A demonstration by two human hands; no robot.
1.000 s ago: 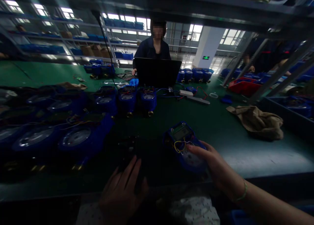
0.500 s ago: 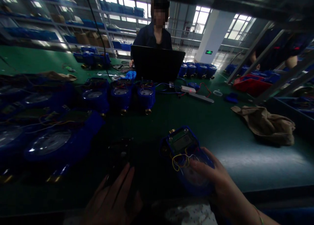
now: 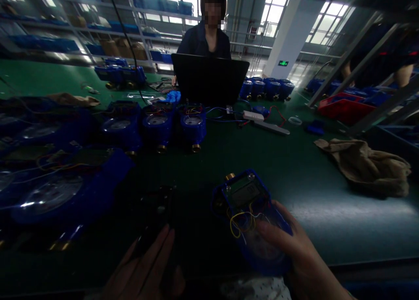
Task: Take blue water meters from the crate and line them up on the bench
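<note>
One blue meter (image 3: 247, 217) sat in the right hand (image 3: 291, 243), gripped with the thumb across its face, its long axis slanting from the display (image 3: 245, 195) at upper left down to lower right. The left hand (image 3: 147, 263) lay apart on its left, fingers stretched by a dark object (image 3: 161, 209); gloom hid whether they held it. Unlike a second earlier, a brass fitting (image 3: 230, 176) showed clearly beyond the display.

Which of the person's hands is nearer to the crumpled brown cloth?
Right. The right hand, gripping a blue, yellow-wired meter, is left of the cloth and closer to the camera; the left hand is farther left, past the meter.
</note>
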